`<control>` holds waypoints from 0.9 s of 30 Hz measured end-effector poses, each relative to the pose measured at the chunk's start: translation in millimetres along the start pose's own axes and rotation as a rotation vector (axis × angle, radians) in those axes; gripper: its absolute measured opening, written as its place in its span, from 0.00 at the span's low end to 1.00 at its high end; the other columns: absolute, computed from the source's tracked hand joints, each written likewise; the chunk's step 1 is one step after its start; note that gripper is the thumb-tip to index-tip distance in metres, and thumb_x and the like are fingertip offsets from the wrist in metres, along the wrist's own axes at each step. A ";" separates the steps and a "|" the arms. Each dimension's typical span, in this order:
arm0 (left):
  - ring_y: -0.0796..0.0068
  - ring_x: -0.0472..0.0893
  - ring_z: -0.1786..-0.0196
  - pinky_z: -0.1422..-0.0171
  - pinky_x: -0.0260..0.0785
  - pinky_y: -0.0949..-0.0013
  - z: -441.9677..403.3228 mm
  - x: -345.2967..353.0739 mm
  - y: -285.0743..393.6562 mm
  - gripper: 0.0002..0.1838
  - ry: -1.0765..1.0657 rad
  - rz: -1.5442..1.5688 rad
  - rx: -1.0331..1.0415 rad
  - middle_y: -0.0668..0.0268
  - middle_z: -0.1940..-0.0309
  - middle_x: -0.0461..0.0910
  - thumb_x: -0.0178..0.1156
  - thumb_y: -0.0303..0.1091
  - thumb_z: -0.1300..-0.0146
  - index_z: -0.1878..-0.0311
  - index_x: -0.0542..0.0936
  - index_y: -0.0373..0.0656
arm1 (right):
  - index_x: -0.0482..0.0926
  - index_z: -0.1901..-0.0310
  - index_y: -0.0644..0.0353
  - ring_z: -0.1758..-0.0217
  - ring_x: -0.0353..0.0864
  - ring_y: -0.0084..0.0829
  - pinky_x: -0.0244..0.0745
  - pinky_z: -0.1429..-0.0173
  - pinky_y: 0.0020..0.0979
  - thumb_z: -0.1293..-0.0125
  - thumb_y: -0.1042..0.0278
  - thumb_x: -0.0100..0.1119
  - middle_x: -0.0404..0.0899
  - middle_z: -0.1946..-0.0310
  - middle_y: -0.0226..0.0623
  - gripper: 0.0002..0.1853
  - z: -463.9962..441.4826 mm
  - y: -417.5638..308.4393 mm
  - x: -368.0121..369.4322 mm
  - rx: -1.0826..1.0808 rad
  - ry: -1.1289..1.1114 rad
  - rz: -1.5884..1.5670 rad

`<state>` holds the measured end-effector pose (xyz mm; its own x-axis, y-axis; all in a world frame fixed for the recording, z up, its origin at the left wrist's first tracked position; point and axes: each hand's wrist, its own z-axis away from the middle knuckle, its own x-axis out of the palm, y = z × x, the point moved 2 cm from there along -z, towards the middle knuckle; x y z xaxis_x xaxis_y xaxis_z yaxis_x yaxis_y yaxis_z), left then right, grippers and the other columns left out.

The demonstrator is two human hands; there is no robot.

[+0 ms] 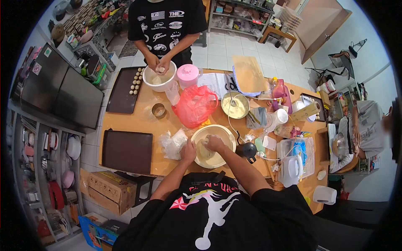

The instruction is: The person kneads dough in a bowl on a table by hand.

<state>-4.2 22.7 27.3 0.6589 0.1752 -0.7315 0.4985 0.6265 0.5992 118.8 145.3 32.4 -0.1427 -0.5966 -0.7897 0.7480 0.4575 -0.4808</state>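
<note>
A large cream mixing bowl (227,158) stands at the table's near edge. My left hand (188,151) is closed on its left rim, thumb up. Inside the bowl, my right hand (214,143) is closed and pushed into pale dough (206,154); its fingertips are partly hidden there. Just left of the bowl lies a clear plastic bag of white powder (173,144). A red plastic bag (196,106) sits behind the bowl. To the right, close to my right forearm, is a black hand mixer (246,151).
Across the table, another person's hands (162,67) hold a dough ball over a white bowl (153,86). Two dark baking trays (127,151) lie left, the far one (120,94) bearing several dough balls. A metal bowl of yellowish batter (235,109) and plastic containers (292,167) stand right.
</note>
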 end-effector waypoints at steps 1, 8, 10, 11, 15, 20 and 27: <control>0.35 0.79 0.57 0.52 0.68 0.38 -1.7 2.0 -0.9 0.19 0.024 0.002 0.005 0.40 0.64 0.80 0.43 0.46 0.27 0.50 0.70 0.38 | 0.78 0.50 0.60 0.49 0.79 0.52 0.73 0.43 0.48 0.38 0.45 0.59 0.80 0.54 0.55 0.26 13.2 -8.5 -8.1 -0.068 0.010 0.040; 0.35 0.80 0.59 0.54 0.69 0.38 0.8 7.1 -3.9 0.20 0.075 0.031 0.006 0.40 0.66 0.80 0.42 0.47 0.27 0.51 0.69 0.38 | 0.80 0.58 0.61 0.54 0.80 0.51 0.75 0.47 0.47 0.39 0.56 0.58 0.81 0.61 0.52 0.17 98.6 -24.1 -24.6 -0.221 -0.176 0.191; 0.34 0.79 0.60 0.54 0.68 0.37 0.7 8.7 -3.6 0.19 0.071 0.044 0.010 0.40 0.66 0.80 0.42 0.47 0.27 0.51 0.69 0.38 | 0.80 0.60 0.61 0.58 0.82 0.48 0.77 0.52 0.46 0.41 0.58 0.59 0.81 0.65 0.51 0.14 112.5 -1.9 -6.9 -0.329 -0.049 0.264; 0.34 0.79 0.60 0.54 0.68 0.37 0.5 9.5 -4.5 0.19 0.068 0.041 0.005 0.39 0.66 0.80 0.42 0.47 0.27 0.52 0.69 0.38 | 0.80 0.61 0.61 0.58 0.82 0.48 0.77 0.53 0.46 0.41 0.59 0.60 0.81 0.65 0.50 0.14 114.9 4.6 0.5 -0.311 -0.036 0.277; 0.33 0.79 0.61 0.55 0.68 0.37 2.6 7.7 -2.3 0.19 0.086 0.057 0.029 0.39 0.67 0.80 0.43 0.46 0.27 0.51 0.69 0.39 | 0.79 0.57 0.62 0.59 0.83 0.48 0.77 0.53 0.48 0.40 0.57 0.60 0.81 0.65 0.51 0.17 101.5 -10.7 -5.1 -0.159 -0.087 0.291; 0.33 0.79 0.62 0.56 0.69 0.37 0.2 8.9 -4.4 0.19 0.081 -0.007 0.023 0.38 0.67 0.80 0.43 0.46 0.27 0.48 0.69 0.38 | 0.80 0.57 0.63 0.54 0.83 0.47 0.78 0.51 0.46 0.40 0.51 0.61 0.82 0.60 0.52 0.21 63.8 -28.3 13.6 -0.036 -0.115 0.296; 0.35 0.80 0.61 0.56 0.70 0.38 2.4 5.8 -2.7 0.20 0.062 -0.013 0.016 0.39 0.67 0.80 0.43 0.47 0.27 0.46 0.70 0.38 | 0.82 0.58 0.64 0.55 0.85 0.48 0.77 0.48 0.48 0.38 0.48 0.59 0.83 0.61 0.53 0.23 26.5 -37.2 17.2 0.234 0.038 0.106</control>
<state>-0.4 20.2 22.2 0.6162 0.2141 -0.7580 0.5160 0.6173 0.5938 105.7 100.6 46.8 -0.0761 -0.5262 -0.8470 0.8890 0.3489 -0.2966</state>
